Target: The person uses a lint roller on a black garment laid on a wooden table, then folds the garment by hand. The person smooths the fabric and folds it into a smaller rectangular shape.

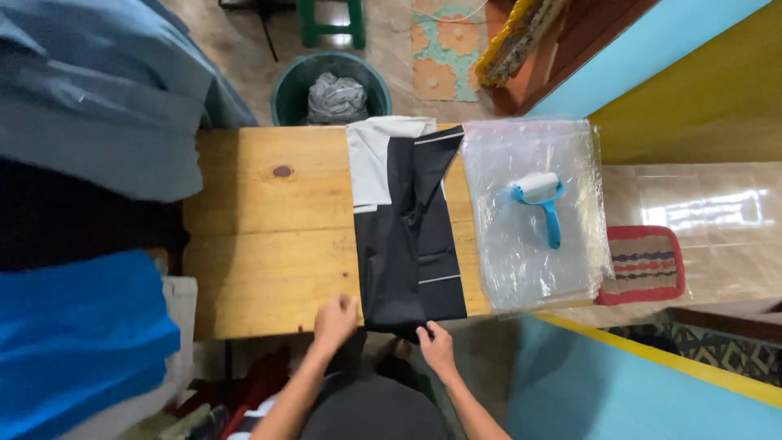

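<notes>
I see a folded black garment (411, 244) with a pale grey panel at its far end lying on the wooden desk (269, 236), right of the desk's middle. Its long axis runs from 6 o'clock to 12 o'clock, the grey end pointing to 12 and the black end hanging just over the near edge. My left hand (336, 319) rests at the garment's near-left corner, fingers curled together, touching the cloth edge and the desk. My right hand (436, 344) pinches the near hem, thumb and fingers closed on the black fabric. At 3 o'clock from the garment, just beside it, lies a stack of clear plastic bags (529, 261), and on it a blue-handled lint roller (542, 204) with its handle pointing to 6. At 12 o'clock, beyond the desk, stands a green bin (289, 90). Piles of grey and blue cloth (81, 334) sit at 9 o'clock.
</notes>
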